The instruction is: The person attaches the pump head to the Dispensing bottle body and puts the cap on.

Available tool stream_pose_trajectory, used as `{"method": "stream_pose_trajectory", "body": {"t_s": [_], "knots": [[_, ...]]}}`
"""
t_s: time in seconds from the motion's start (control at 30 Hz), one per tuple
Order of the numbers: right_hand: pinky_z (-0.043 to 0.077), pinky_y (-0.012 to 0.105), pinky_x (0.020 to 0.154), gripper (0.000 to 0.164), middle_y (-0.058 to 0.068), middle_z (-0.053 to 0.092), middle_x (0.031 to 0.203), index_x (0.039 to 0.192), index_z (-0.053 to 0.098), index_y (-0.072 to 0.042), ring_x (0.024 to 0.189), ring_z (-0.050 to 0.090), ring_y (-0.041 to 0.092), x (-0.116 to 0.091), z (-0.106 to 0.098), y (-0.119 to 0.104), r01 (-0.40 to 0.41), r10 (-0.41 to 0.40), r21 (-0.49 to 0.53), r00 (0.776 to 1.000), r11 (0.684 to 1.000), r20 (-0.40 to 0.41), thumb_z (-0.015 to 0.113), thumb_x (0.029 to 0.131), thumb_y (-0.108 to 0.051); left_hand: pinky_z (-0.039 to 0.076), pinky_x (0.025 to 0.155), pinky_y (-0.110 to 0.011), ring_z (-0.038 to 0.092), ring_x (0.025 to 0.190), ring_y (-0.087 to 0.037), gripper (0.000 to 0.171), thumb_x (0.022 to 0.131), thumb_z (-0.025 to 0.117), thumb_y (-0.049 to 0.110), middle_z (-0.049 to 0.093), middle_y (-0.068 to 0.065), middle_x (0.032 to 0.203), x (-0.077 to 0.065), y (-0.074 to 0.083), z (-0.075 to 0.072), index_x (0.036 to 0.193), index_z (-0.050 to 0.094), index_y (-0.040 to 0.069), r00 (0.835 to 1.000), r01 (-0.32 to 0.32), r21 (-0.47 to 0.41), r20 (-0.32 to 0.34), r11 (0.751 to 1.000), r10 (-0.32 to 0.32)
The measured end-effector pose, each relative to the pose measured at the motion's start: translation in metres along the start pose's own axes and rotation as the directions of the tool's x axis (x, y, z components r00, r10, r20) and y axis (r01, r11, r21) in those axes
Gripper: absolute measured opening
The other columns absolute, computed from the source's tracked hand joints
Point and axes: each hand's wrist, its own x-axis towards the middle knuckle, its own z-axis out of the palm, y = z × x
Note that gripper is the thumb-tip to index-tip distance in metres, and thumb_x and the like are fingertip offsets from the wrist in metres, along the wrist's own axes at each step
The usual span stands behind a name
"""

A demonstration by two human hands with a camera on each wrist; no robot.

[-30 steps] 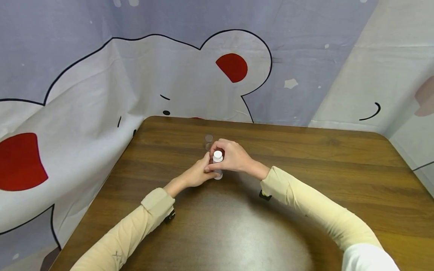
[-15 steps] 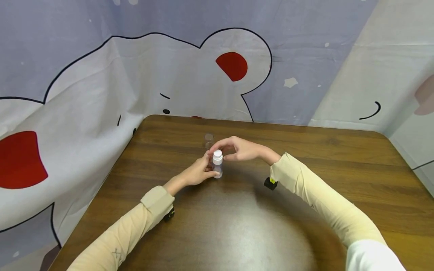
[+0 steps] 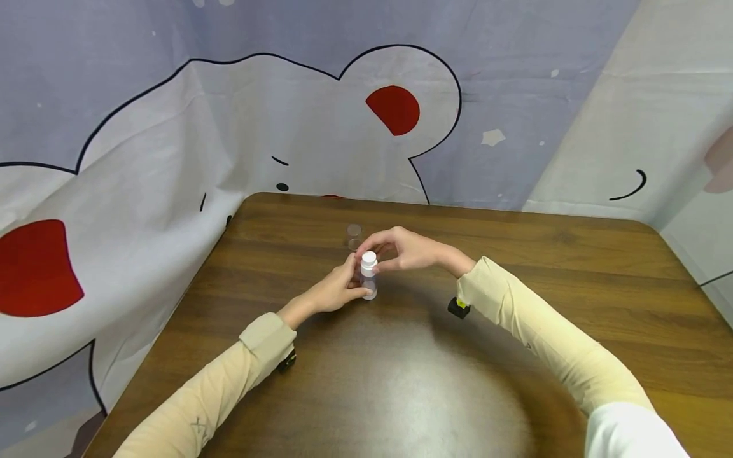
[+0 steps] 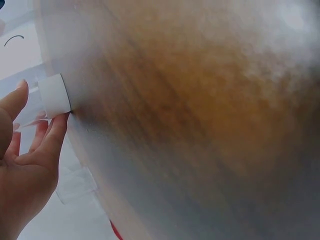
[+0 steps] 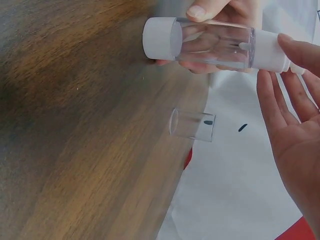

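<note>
A small clear pump bottle point(image 3: 369, 280) with a white base and white collar stands upright on the table. My left hand point(image 3: 332, 291) holds it low, its thumb on the near side and its fingers behind. At the top, my right hand point(image 3: 409, 249) pinches the white collar point(image 5: 269, 50) between thumb and fingers; the small white nozzle pokes out past them in the right wrist view. The clear barrel looks empty there. The bottle's white base point(image 4: 55, 95) shows by my left fingertips in the left wrist view.
Behind the bottle stands a clear, see-through cap point(image 3: 354, 236) on the brown wooden table point(image 3: 515, 286). A curtain point(image 3: 286, 127) with a cartoon bear print hangs past the table's far and left edges.
My right hand let go of the collar and drew back to the right, then its thumb came back onto the collar. The left hand keeps its hold on the bottle.
</note>
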Motion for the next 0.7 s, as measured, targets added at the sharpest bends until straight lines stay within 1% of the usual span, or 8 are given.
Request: {"method": "stream_pose_trajectory", "body": {"t_s": [0.2, 0.37, 0.53, 0.7], "knots": [[0.055, 0.034, 0.092, 0.033, 0.009, 0.068, 0.115, 0.116, 0.065, -0.004, 0.100, 0.067, 0.016, 0.000, 0.003, -0.001, -0.038, 0.037, -0.027, 0.998, 0.999, -0.047, 0.073, 0.084, -0.006, 0.055, 0.094, -0.037, 0.060, 0.111, -0.031, 0.051, 0.092, 0.063, 0.007, 0.052, -0.023, 0.125, 0.000, 0.000, 0.000, 0.128, 0.028, -0.003, 1.000, -0.011, 0.008, 0.000, 1.000, 0.011], [0.057, 0.035, 0.089, 0.032, 0.009, 0.070, 0.111, 0.113, 0.067, -0.006, 0.097, 0.068, 0.017, -0.003, 0.008, -0.002, -0.039, 0.033, -0.048, 0.992, 0.998, -0.122, 0.076, 0.082, -0.009, 0.055, 0.093, -0.035, 0.061, 0.111, -0.030, 0.047, 0.092, 0.063, 0.007, 0.052, -0.022, 0.124, 0.000, -0.002, 0.002, 0.125, 0.031, -0.003, 1.000, -0.016, 0.001, -0.007, 1.000, 0.016], [0.058, 0.037, 0.085, 0.030, 0.008, 0.071, 0.109, 0.111, 0.068, -0.005, 0.093, 0.069, 0.019, -0.006, 0.016, 0.000, -0.016, -0.001, -0.077, 0.978, 0.997, -0.210, 0.076, 0.083, -0.009, 0.056, 0.092, -0.034, 0.061, 0.110, -0.030, 0.045, 0.092, 0.063, 0.006, 0.051, -0.022, 0.123, 0.001, -0.002, 0.003, 0.123, 0.031, -0.002, 1.000, -0.026, 0.011, -0.014, 1.000, 0.026], [0.059, 0.035, 0.083, 0.029, 0.009, 0.071, 0.108, 0.110, 0.068, -0.003, 0.090, 0.068, 0.016, -0.006, 0.023, -0.002, -0.030, 0.012, -0.062, 0.962, 0.998, -0.273, 0.075, 0.082, -0.006, 0.055, 0.093, -0.035, 0.061, 0.111, -0.032, 0.046, 0.092, 0.064, 0.006, 0.051, -0.022, 0.124, 0.000, -0.001, 0.002, 0.124, 0.031, -0.002, 0.999, -0.022, 0.013, -0.023, 1.000, 0.022]]}}
